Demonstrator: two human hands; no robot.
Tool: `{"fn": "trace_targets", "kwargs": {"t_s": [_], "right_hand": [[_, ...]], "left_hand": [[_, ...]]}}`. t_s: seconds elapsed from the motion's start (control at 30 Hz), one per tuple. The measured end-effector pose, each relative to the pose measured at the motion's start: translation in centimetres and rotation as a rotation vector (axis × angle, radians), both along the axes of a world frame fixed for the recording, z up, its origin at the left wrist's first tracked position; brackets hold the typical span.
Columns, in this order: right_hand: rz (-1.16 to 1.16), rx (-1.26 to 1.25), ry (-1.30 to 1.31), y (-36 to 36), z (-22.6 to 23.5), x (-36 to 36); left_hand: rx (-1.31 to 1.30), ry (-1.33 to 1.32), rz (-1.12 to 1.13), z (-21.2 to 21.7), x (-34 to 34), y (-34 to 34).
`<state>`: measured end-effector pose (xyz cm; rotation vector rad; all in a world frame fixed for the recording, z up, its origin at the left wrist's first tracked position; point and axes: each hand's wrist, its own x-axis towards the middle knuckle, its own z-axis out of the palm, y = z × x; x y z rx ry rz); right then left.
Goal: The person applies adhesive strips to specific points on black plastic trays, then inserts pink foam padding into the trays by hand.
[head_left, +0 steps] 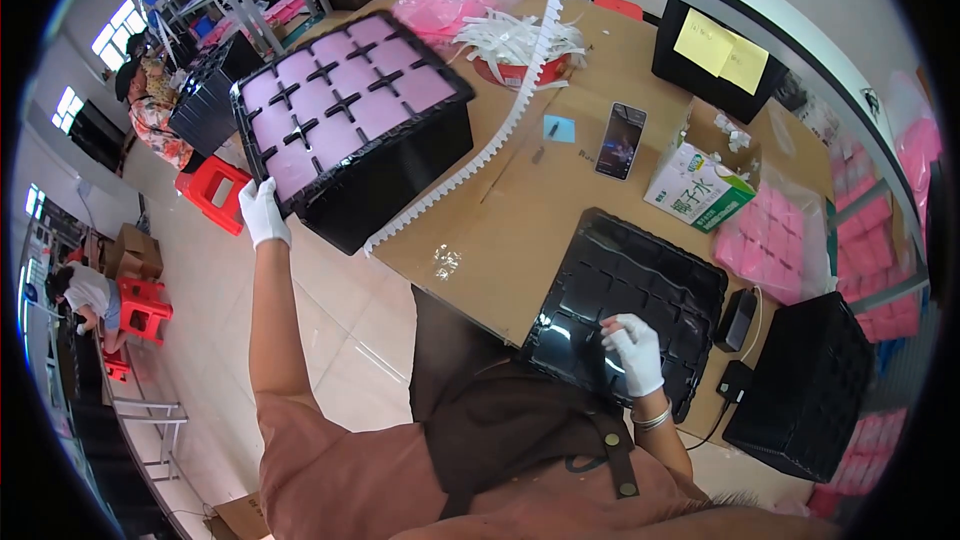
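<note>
At the upper left, my left hand (265, 212) in a white glove grips the near left corner of a stack of black plastic trays (390, 175). Lilac flat pieces (370, 80) fill the top tray's compartments, between black dividers. The stack overhangs the table's left edge, tilted in view. My right hand (636, 352), also white-gloved with bare fingertips, is over an empty black compartment tray (625, 290) at the table's front. Its fingers are loosely bent and apart, with nothing seen in them; whether they touch the tray is unclear.
On the cardboard-covered table (480, 270) lie a phone (620, 140), an open carton (705, 165), a red bowl of white strips (520, 55) and bagged pink pieces (770, 240). A white toothed strip (520, 100) crosses the view. More black trays (800, 390) stand right; red stools (215, 195) stand left.
</note>
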<state>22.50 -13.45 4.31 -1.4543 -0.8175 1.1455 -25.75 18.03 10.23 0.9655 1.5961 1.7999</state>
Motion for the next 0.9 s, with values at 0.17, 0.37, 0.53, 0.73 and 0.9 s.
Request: {"fn": "trace_targets", "kwargs": {"t_s": [0.17, 0.37, 0.53, 0.73, 0.9], "right_hand": [[0.039, -0.043, 0.024, -0.3, -1.5, -1.1], [-0.023, -0.113, -0.009, -0.6, -1.6, -0.2], [0.010, -0.099, -0.072, 0.2, -1.4, -0.6], [0.047, -0.101, -0.110, 1.0, -1.7, -1.5], [0.053, -0.107, -0.097, 0.9, -1.6, -1.5]], "left_hand": [[-0.217, 0.155, -0.065, -5.3, -5.2, 5.4], [-0.222, 0.212, 0.090, -8.8, -5.4, 7.4], [-0.263, 0.272, 0.055, -8.9, -3.4, 5.9], [0.020, -0.157, 0.002, -9.2, -0.6, 4.3], [-0.259, -0.168, 0.374, -24.6, -3.6, 1.4]]}}
